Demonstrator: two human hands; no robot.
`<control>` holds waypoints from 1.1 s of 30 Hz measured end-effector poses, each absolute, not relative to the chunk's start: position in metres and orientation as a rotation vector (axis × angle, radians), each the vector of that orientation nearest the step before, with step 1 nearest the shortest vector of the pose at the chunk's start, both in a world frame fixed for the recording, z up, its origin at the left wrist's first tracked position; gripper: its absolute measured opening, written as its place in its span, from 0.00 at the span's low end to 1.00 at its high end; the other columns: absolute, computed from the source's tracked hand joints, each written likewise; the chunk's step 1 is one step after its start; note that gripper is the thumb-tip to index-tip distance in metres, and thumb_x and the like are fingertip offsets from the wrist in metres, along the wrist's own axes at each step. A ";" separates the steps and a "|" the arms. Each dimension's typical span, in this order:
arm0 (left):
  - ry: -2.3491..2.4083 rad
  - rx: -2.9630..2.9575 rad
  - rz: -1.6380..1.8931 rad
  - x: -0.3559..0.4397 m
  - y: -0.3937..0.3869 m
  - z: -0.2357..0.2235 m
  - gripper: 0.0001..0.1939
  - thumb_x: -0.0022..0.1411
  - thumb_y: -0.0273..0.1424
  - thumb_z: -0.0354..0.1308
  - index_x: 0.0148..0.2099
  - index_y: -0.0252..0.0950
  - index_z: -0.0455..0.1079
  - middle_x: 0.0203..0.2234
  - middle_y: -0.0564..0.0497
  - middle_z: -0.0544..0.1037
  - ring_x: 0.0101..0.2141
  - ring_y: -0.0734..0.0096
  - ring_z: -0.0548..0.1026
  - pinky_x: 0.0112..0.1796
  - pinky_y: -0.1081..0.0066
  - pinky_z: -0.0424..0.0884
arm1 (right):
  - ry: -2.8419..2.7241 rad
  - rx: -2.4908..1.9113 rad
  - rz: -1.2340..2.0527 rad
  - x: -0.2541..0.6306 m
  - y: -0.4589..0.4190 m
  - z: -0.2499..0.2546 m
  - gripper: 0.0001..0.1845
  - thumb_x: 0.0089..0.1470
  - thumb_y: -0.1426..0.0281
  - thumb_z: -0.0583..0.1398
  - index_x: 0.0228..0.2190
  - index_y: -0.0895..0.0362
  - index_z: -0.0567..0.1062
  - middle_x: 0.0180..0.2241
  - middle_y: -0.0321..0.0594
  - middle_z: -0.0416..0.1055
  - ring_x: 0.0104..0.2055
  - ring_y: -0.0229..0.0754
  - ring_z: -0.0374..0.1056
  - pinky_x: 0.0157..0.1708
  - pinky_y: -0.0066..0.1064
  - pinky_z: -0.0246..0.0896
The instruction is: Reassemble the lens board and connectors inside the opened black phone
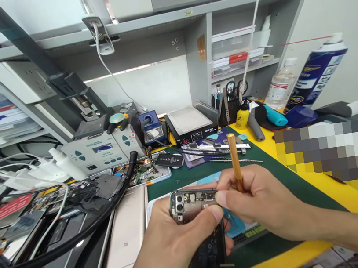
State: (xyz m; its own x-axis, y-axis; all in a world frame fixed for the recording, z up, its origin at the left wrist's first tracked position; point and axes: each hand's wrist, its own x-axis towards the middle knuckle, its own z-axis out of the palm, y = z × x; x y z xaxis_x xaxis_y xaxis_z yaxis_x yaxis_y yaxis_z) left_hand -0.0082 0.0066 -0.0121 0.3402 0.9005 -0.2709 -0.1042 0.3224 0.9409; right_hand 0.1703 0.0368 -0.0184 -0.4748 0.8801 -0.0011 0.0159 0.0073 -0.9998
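the left hand (pixel 177 240) is clamped around the opened phone (pixel 193 213), held above the green mat (pixel 294 197) near the front edge of the yellow desk (pixel 283 256), and the right hand (pixel 262 202), closed on an upright golden screwdriver (pixel 235 161) whose tip is hidden, meets it at the phone's upper right corner. left of the hands, the pale gold phone (pixel 126 234) and the black hose (pixel 81 244) crowd close, while beyond them the tray of boards (pixel 154 180) and the tweezers (pixel 251 160) lie before the heating plate (pixel 188 119), nearer the back edge. to the right, the mat stretches until the desk's yellow side.
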 end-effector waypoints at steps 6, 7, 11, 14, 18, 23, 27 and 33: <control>1.024 1.045 0.810 -0.009 0.009 -0.012 0.16 0.59 0.43 0.66 0.31 0.33 0.76 0.23 0.51 0.76 0.24 0.70 0.77 0.26 0.74 0.74 | -1.571 -1.030 1.542 0.169 0.036 -0.021 0.16 0.55 0.63 0.64 0.21 0.55 0.67 0.14 0.25 0.55 0.16 0.30 0.47 0.16 0.25 0.41; 1.025 1.034 0.811 -0.009 0.009 -0.011 0.16 0.59 0.42 0.67 0.32 0.33 0.76 0.23 0.51 0.76 0.24 0.70 0.77 0.26 0.74 0.74 | -1.575 -1.029 1.547 0.170 0.036 -0.022 0.16 0.55 0.63 0.64 0.22 0.55 0.67 0.14 0.26 0.56 0.16 0.30 0.46 0.16 0.25 0.40; 1.016 0.965 0.813 -0.010 0.009 -0.006 0.14 0.59 0.40 0.68 0.33 0.34 0.77 0.24 0.51 0.77 0.24 0.71 0.77 0.26 0.75 0.74 | -1.574 -0.975 1.621 0.175 0.039 -0.024 0.19 0.60 0.57 0.62 0.24 0.56 0.69 0.16 0.27 0.57 0.17 0.30 0.46 0.17 0.26 0.40; 0.989 0.885 0.821 -0.012 0.010 -0.004 0.12 0.58 0.38 0.68 0.36 0.34 0.77 0.24 0.50 0.78 0.23 0.68 0.78 0.26 0.73 0.75 | -1.542 -0.872 1.777 0.180 0.042 -0.023 0.20 0.61 0.54 0.61 0.27 0.57 0.70 0.14 0.23 0.50 0.16 0.29 0.43 0.17 0.26 0.39; 0.984 0.845 0.826 -0.015 0.011 -0.005 0.11 0.57 0.36 0.69 0.34 0.32 0.77 0.24 0.48 0.79 0.23 0.66 0.79 0.26 0.71 0.75 | -1.531 -0.813 1.828 0.182 0.045 -0.021 0.20 0.59 0.54 0.63 0.26 0.57 0.70 0.14 0.22 0.50 0.15 0.28 0.42 0.16 0.26 0.39; 0.967 0.944 0.820 -0.016 0.010 -0.009 0.11 0.60 0.36 0.67 0.33 0.32 0.77 0.25 0.49 0.79 0.23 0.68 0.78 0.26 0.72 0.75 | -1.579 -0.891 1.755 0.180 0.045 -0.023 0.19 0.59 0.57 0.64 0.24 0.57 0.70 0.14 0.23 0.49 0.16 0.29 0.41 0.16 0.27 0.36; 0.955 0.998 0.842 -0.013 0.009 -0.011 0.12 0.61 0.38 0.66 0.38 0.33 0.78 0.25 0.50 0.78 0.24 0.71 0.77 0.27 0.74 0.74 | -1.643 -0.973 1.588 0.178 0.043 -0.020 0.17 0.59 0.65 0.62 0.21 0.57 0.70 0.14 0.24 0.49 0.16 0.29 0.41 0.17 0.27 0.37; 0.923 0.906 0.735 -0.016 0.008 -0.003 0.19 0.61 0.38 0.67 0.53 0.37 0.78 0.26 0.50 0.78 0.25 0.68 0.79 0.27 0.74 0.73 | -1.785 -0.997 1.537 0.181 0.049 -0.009 0.13 0.53 0.73 0.61 0.18 0.57 0.75 0.15 0.27 0.52 0.16 0.30 0.42 0.17 0.28 0.35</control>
State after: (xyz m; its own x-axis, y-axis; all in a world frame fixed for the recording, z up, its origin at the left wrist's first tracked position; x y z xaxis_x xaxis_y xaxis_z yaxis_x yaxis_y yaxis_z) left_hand -0.0155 0.0080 -0.0034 0.4229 0.8390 -0.3423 -0.1458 0.4358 0.8881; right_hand 0.1806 0.0491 -0.0093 -0.5562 0.8298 -0.0452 0.1679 0.0589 -0.9840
